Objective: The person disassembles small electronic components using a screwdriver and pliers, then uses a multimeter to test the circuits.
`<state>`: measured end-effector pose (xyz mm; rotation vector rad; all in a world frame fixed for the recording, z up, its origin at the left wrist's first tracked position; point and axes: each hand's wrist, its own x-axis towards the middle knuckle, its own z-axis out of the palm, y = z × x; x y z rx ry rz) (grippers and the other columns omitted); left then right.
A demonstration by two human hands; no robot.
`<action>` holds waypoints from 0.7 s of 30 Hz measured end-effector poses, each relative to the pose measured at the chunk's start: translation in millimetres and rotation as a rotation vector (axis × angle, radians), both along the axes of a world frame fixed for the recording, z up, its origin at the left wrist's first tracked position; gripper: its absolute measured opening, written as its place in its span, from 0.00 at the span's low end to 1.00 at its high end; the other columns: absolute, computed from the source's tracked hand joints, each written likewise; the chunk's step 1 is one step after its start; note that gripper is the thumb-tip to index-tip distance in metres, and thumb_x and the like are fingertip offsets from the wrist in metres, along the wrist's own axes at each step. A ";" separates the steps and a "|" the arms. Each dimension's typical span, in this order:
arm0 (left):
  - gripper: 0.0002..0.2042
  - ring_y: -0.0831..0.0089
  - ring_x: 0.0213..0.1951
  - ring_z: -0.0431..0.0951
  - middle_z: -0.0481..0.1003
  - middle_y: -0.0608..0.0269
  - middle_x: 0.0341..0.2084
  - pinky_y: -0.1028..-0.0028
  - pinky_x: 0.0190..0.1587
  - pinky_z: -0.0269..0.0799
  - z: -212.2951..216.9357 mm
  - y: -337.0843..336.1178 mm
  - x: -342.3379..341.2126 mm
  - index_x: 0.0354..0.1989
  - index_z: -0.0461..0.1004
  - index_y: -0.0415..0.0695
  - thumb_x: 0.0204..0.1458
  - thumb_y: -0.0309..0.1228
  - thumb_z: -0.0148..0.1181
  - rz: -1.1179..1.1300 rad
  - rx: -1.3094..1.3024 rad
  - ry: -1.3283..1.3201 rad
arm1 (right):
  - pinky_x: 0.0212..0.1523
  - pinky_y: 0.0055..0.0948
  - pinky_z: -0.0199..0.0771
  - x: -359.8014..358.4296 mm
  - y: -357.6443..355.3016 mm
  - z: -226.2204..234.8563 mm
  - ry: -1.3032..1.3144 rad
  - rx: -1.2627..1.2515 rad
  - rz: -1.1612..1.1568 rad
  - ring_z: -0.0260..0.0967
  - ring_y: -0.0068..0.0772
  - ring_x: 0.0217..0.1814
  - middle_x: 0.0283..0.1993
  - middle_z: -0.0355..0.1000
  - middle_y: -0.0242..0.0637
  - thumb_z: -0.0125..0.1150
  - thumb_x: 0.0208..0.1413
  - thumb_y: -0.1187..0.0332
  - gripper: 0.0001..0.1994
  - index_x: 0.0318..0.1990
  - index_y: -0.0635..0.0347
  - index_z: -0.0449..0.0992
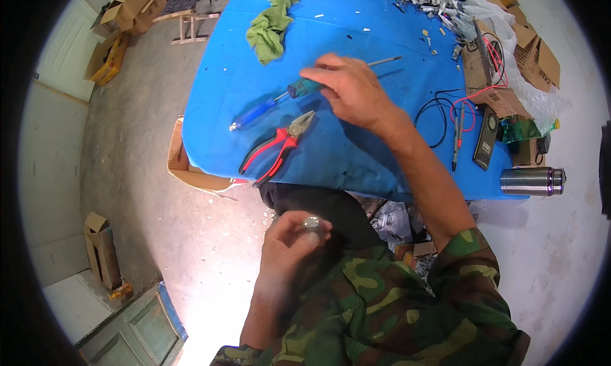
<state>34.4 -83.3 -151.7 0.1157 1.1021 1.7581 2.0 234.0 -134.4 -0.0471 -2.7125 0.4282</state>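
Observation:
Near my lap, my left hand (pixel 284 240) is closed on a small round, shiny metal piece (pixel 312 222), held between thumb and fingers. Its exact kind does not show. Over the blue-covered table (pixel 375 156), my right hand (pixel 356 92) closes around a screwdriver with a teal handle (pixel 301 88); its shaft sticks out past the hand to the right. A second screwdriver with a clear blue handle (pixel 256 113) lies at the left, its shaft against the teal handle. Pliers (pixel 293 134) with red and black grips rest nearer the table's front edge, jaws toward my right hand.
A crumpled green cloth (pixel 270 32) lies at the back left. Small metal parts (pixel 433 2) are heaped at the far right. A cardboard box (pixel 478 64), a black meter (pixel 487 137) with red and black leads, and a steel flask (pixel 533 181) line the right side.

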 end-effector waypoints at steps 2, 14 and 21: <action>0.13 0.68 0.38 0.81 0.81 0.52 0.40 0.70 0.44 0.78 4.0 7.7 -1.9 0.48 0.74 0.38 0.56 0.26 0.66 0.010 -0.002 0.054 | 0.56 0.44 0.71 1.1 -1.7 -1.9 0.029 0.007 0.006 0.73 0.50 0.56 0.53 0.76 0.43 0.62 0.51 0.80 0.22 0.55 0.53 0.80; 0.17 0.71 0.35 0.79 0.79 0.59 0.35 0.72 0.39 0.75 14.7 6.0 -1.4 0.50 0.76 0.37 0.59 0.37 0.68 0.011 0.057 0.185 | 0.32 0.22 0.69 116.0 -109.4 41.3 -0.047 -1.041 0.028 0.72 0.21 0.36 0.39 0.77 0.31 0.67 0.57 0.72 0.06 0.41 0.59 0.83; 0.18 0.72 0.36 0.78 0.79 0.60 0.35 0.73 0.40 0.75 21.4 -1.0 20.1 0.49 0.77 0.36 0.58 0.37 0.68 -0.159 0.032 0.264 | 0.34 0.22 0.69 157.2 -125.4 41.6 -0.095 -1.195 0.075 0.71 0.20 0.36 0.37 0.75 0.31 0.65 0.56 0.74 0.06 0.41 0.64 0.83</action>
